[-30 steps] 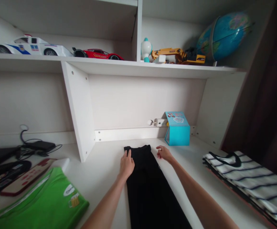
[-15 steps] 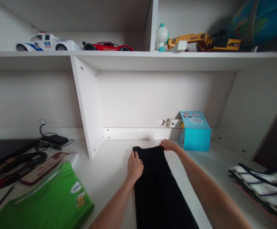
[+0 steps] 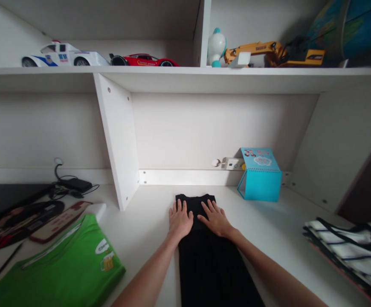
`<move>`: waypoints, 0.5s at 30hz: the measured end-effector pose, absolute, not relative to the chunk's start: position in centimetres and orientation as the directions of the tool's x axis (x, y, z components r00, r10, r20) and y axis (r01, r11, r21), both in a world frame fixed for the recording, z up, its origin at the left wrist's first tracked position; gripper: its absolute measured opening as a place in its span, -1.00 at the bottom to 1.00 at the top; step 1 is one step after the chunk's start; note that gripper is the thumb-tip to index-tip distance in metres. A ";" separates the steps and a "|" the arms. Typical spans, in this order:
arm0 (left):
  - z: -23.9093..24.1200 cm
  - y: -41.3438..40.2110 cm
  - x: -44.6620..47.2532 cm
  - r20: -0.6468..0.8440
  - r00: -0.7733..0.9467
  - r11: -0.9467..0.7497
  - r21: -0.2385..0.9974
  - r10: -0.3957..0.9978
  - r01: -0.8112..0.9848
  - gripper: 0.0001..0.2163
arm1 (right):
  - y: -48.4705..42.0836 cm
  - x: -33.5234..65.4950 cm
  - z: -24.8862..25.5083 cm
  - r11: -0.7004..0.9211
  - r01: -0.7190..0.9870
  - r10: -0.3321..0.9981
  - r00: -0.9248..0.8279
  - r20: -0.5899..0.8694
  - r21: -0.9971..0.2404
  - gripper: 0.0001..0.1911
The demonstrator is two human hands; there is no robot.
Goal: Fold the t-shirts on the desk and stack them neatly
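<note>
A black garment (image 3: 215,264) lies flat in a long narrow shape on the white desk, its far edge towards the back wall and its near end running out of view at the bottom. My left hand (image 3: 180,221) rests on the upper left part of the cloth, fingers stretched forward. On the upper right part lies my right hand (image 3: 215,218), palm down with its fingers spread. Neither hand grips anything. Whether the garment is a shirt or trousers I cannot tell.
At the left lies a folded green T-shirt (image 3: 67,264), with a black power adapter (image 3: 76,184) behind it. A blue desk calendar (image 3: 262,183) stands at the back right. Folded striped clothes (image 3: 352,247) lie at the right edge. A shelf (image 3: 172,79) with toys spans above.
My right hand has let go of the garment's far right corner and moved left and nearer, onto the cloth. The far right corner has shifted slightly left. My left hand stays almost in place.
</note>
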State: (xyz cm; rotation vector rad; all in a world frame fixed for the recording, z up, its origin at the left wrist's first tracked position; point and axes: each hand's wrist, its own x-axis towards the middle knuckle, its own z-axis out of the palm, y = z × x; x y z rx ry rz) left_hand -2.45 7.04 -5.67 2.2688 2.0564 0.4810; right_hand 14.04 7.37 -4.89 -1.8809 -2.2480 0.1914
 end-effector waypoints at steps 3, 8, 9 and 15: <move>-5.4 7.0 -2.5 0.171 0.087 -0.130 0.261 0.982 0.957 -0.44 | 6.6 13.9 -5.3 0.173 0.957 0.985 -0.162 0.064 -0.233 -0.24; -5.2 7.0 -2.9 0.133 0.129 -0.164 0.300 0.983 0.940 -0.40 | 4.4 13.9 -3.8 0.158 0.958 0.987 -0.153 0.038 -0.238 -0.26; -5.2 7.1 -2.9 0.128 0.135 -0.168 0.305 0.983 0.937 -0.39 | 3.1 13.9 -3.4 0.169 0.957 0.986 -0.165 0.035 -0.235 -0.26; -4.8 6.9 -3.0 0.080 0.148 -0.166 0.306 0.986 0.938 -0.37 | -10.0 16.4 -3.6 0.393 0.881 0.913 -0.409 -0.006 -0.263 -0.27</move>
